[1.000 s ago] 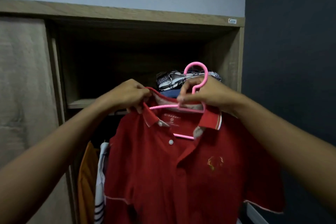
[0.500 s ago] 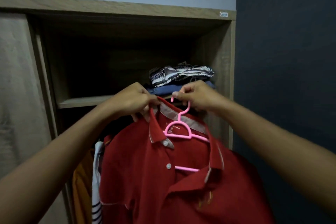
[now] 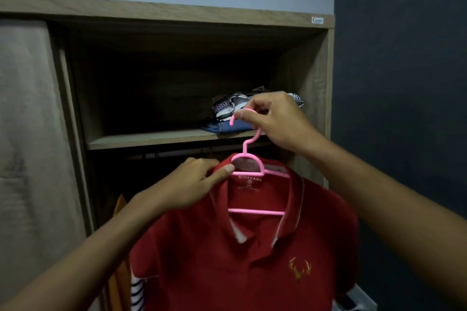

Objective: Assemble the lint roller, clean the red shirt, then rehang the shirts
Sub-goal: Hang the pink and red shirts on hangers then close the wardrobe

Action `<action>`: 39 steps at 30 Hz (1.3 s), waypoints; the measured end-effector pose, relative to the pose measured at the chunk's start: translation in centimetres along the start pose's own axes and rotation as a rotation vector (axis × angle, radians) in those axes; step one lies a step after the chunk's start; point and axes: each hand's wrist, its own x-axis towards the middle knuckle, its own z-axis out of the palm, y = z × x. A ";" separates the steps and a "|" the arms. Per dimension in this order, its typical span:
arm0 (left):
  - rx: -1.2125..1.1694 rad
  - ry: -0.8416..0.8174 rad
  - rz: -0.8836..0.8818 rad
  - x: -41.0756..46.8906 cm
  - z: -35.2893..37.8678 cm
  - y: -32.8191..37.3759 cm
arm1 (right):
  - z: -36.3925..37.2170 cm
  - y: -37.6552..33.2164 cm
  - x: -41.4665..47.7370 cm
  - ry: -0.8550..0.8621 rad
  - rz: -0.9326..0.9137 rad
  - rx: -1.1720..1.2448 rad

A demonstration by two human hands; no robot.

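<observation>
Hanging on a pink hanger (image 3: 249, 168), red polo shirt (image 3: 252, 247) sits before the wardrobe shelf (image 3: 151, 139); right hand (image 3: 275, 124) pinches the hook, left hand (image 3: 192, 184) grips the collar. Orange, striped garments, probably shirts, lower left.

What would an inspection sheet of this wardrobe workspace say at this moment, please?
Surface: wooden shelf inside the open wardrobe, with clothes at its right end.
Job's things: red shirt hangs on a pink hanger, held up in front of the wardrobe; no lint roller seen.
Clutter: patterned cloth lies on a blue garment on the shelf; an orange garment and a striped garment hang at lower left.
Grippers: left hand pinches the shirt's collar beside the hanger; right hand grips the hanger's hook.
Cables: nothing seen.
Surroundings: sliding door on the left, dark blue wall on the right.
</observation>
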 end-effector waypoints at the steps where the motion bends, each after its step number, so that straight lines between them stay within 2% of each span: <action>1: -0.042 0.001 -0.024 -0.1 0.2 -0.2 | -0.2 -0.1 -0.1 -0.064 0.006 0.037; 3: -0.138 0.040 -0.084 -0.4 0.3 -1.2 | -1.1 0.5 -0.9 -0.214 0.055 0.099; 7: -0.397 0.074 -0.218 -0.5 0.4 -4.1 | -3.0 3.7 -3.8 -0.605 0.168 -0.105; 9: -0.513 0.054 -0.268 -0.3 0.8 -4.6 | -3.6 4.7 -5.0 -0.692 0.240 -0.086; 12: -0.516 0.046 -0.289 0.5 1.4 -4.7 | -3.9 5.4 -5.5 -0.677 0.260 -0.011; 17: -0.170 0.183 -0.196 1.6 3.7 -5.1 | -4.4 6.0 -5.6 -0.763 0.320 -0.101; 19: -0.093 0.189 -0.164 2.0 5.3 -6.1 | -4.4 6.4 -5.9 -0.813 0.337 -0.175; 23: -0.083 0.120 -0.197 3.4 8.6 -7.4 | -4.3 7.0 -6.7 -0.879 0.405 -0.341; 29: -0.037 -0.037 -0.267 6.2 13.9 -7.2 | -5.2 9.2 -7.5 -0.882 0.568 -0.582; 33: 0.050 -0.170 -0.327 8.2 17.2 -7.6 | -5.3 11.0 -8.3 -0.876 0.719 -0.612; 36: 0.225 -0.293 -0.349 8.5 19.7 -8.4 | -4.8 12.7 -8.9 -0.845 0.803 -0.608; 39: 0.324 -0.264 -0.352 7.8 21.8 -9.3 | -4.1 14.7 -9.7 -0.786 0.885 -0.527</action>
